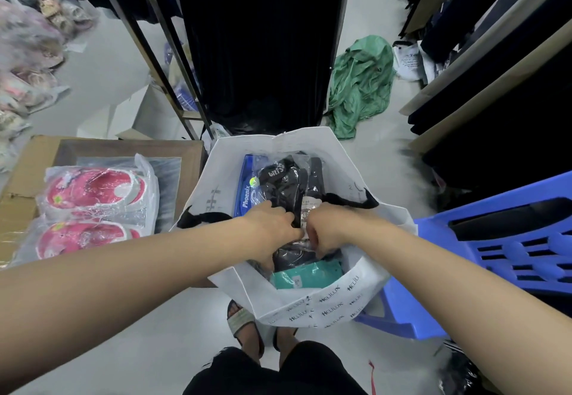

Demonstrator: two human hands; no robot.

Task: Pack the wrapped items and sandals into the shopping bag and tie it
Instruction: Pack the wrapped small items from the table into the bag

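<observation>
The fingers of both hands were curled, pinching a clear-plastic-wrapped black garment inside the open white paper shopping bag. The left hand and right hand met at the packet's near end. Beneath lay a teal packet. 2 wrapped pink sandals rested on a cardboard box left of the bag.

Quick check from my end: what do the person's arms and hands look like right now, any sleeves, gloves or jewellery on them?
Both arms are bare along all that shows, with no sleeves in view. The left hand and right hand wear no gloves, and no watch, bracelet or ring shows. Nails are hidden or too small to judge.
</observation>
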